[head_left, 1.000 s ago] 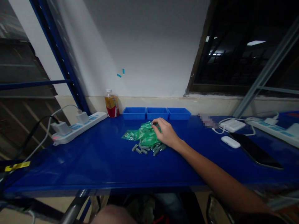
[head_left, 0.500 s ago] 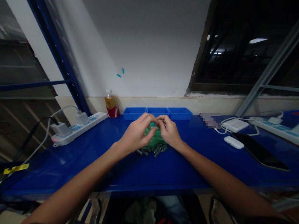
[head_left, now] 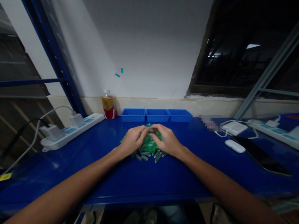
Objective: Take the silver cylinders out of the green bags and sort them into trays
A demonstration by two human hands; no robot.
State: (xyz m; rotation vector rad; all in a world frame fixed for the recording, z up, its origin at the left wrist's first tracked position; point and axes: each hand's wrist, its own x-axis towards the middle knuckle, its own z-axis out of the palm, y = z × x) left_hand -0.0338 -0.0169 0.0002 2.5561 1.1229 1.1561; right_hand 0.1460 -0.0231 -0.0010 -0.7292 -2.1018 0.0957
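Observation:
Both hands meet above a pile in the middle of the blue table. My left hand [head_left: 132, 140] has thumb and forefinger pinched at the left end of a small silvery cylinder [head_left: 151, 131]. At its other end the fingers of my right hand [head_left: 167, 140] curl in, with the thumb just below. Green translucent pieces [head_left: 149, 145] lie heaped under the hands, too blurred to tell their kind. Along the near side of the heap are several loose grey metal cylinders [head_left: 158, 158]. The hands hide part of the pile.
Three joined blue trays [head_left: 146, 119] stand behind the pile, against the wall. A drink bottle [head_left: 109, 105] and a power strip [head_left: 70, 133] are at the left. To the right lie a phone [head_left: 261, 155], a white earbud case [head_left: 234, 146], a white charger [head_left: 234, 128] and cables.
My hands have come lower and left the trays uncovered. More of the green pieces and metal cylinders shows between them, and a silvery cylinder is now visible at the fingertips. The view has shifted slightly.

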